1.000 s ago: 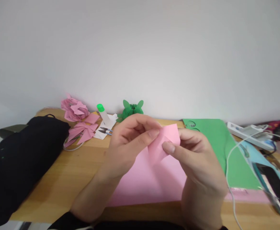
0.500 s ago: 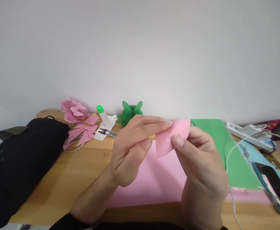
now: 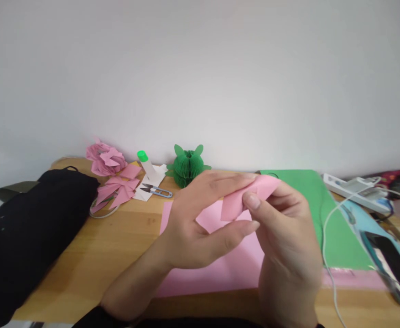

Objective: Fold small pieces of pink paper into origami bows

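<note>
My right hand (image 3: 285, 223) pinches a small folded piece of pink paper (image 3: 236, 205) between its thumb in front and its fingers behind. The paper is bent and tilted above the table. My left hand (image 3: 196, 228) is open, with its long fingers stretched along the upper left edge of the paper and their tips touching it. Its thumb stands apart below the paper, its tip close to my right thumb. Under both hands lies a large pink sheet (image 3: 220, 273), partly hidden by them.
Behind my hands stands a green paper ball with ears (image 3: 188, 166). To its left are thread snips (image 3: 157, 190), a glue stick (image 3: 147, 165), pink paper bows (image 3: 119, 187) and a pink paper flower (image 3: 106, 157). A black bag (image 3: 32, 237) lies left; green sheets (image 3: 309, 200), cables and a phone (image 3: 393, 262) lie right.
My left thumb has moved down and right, away from my left fingers. The pink paper has tipped and bent further in my right hand. The snips show more fully.
</note>
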`<state>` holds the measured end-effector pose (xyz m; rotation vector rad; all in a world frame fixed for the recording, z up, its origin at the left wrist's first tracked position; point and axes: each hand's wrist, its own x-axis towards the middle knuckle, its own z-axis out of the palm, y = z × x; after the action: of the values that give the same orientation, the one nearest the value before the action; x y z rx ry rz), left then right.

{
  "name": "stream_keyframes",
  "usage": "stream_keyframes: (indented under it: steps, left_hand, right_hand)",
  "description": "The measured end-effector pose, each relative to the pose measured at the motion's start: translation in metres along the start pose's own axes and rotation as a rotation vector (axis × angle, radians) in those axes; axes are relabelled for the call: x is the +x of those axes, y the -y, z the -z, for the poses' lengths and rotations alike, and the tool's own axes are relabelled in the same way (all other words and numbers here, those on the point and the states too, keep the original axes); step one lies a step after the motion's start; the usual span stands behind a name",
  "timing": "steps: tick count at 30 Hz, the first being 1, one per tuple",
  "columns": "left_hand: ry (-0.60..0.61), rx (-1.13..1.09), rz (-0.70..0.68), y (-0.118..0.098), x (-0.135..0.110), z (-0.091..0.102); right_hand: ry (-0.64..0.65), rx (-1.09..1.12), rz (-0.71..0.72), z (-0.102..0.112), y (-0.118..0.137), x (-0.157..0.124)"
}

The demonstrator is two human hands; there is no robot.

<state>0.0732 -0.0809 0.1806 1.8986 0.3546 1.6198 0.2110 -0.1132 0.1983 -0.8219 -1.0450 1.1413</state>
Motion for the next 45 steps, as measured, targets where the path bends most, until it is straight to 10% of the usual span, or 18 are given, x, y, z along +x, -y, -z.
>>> stream_keyframes:
  steps: [28, 45]
  left_hand:
    - [-0.132, -0.155, 0.375, -0.007, -0.001, 0.0]
    - [-0.072, 0.03, 0.246, -0.007, -0.002, 0.005]
  right_hand:
    - [-0.206, -0.197, 0.157, -0.009, -0.007, -0.006]
    - [-0.084, -0.397, 0.314, 0.001, -0.002, -0.005]
